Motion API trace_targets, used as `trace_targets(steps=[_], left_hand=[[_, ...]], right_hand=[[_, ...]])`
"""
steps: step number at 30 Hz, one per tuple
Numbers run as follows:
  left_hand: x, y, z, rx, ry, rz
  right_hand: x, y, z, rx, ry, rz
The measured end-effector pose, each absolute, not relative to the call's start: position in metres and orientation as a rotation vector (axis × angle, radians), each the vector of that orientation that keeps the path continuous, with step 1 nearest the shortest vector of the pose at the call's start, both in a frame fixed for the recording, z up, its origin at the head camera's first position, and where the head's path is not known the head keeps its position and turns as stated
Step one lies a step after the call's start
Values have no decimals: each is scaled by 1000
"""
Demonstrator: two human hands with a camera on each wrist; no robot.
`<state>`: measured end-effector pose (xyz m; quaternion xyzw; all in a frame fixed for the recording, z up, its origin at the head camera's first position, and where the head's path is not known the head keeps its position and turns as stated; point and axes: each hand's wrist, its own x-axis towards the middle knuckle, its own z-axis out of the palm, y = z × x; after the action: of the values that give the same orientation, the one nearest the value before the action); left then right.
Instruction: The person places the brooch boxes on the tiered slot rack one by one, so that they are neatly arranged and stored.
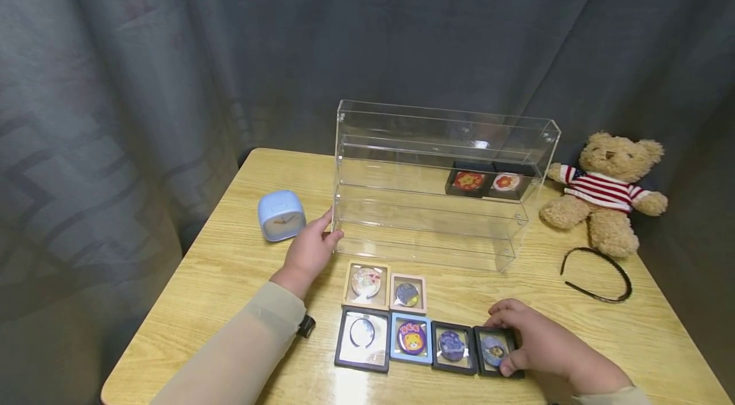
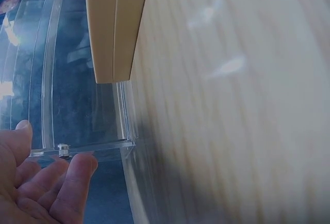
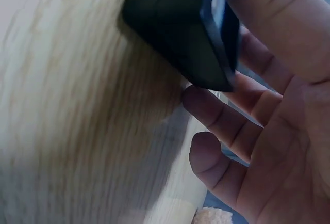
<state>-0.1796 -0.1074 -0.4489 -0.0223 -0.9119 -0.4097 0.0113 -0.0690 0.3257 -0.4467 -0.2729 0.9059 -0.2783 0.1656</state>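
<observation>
A clear acrylic display shelf (image 1: 425,207) stands on the table. My left hand (image 1: 310,249) holds its left side edge, and the left wrist view shows the thumb and curled fingers (image 2: 75,182) at that edge. At the right end of the front row, my right hand (image 1: 540,344) grips a black-framed badge case (image 1: 492,351), thumb at the near side and fingers at the far side. Left of it lie another black-framed case (image 1: 452,346), a blue-framed case (image 1: 411,339) and a larger black-framed case (image 1: 363,338). Behind them are a yellow-framed case (image 1: 366,284) and a pink-framed case (image 1: 408,294).
Two black cases (image 1: 488,182) with red-and-white badges stand on the shelf's right side. A blue clock (image 1: 281,216) is left of the shelf. To the right are a teddy bear (image 1: 608,191) in a striped sweater and a black headband (image 1: 614,277). A grey curtain (image 1: 367,29) hangs behind.
</observation>
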Motion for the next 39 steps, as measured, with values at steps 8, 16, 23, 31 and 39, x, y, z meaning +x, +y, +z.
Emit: trace_targets(steps=[8, 16, 23, 31, 39], left_hand=[[-180, -108, -449, -72, -2838, -1274], [-180, -107, -449, -63, -2838, -1287], [-179, -107, -449, -50, -2834, -1302], [-180, -107, -450, -51, -2829, -1323], [-179, -107, -448, -60, -2821, -1317]], right_hand=[[-70, 324, -448, -809, 2581, -872], [-74, 325, -447, -751, 2578, -842], [-79, 325, -442, -821, 2599, -848], [-92, 318, -420, -651, 2520, -833], [-116, 302, -377, -666, 2832, -663]])
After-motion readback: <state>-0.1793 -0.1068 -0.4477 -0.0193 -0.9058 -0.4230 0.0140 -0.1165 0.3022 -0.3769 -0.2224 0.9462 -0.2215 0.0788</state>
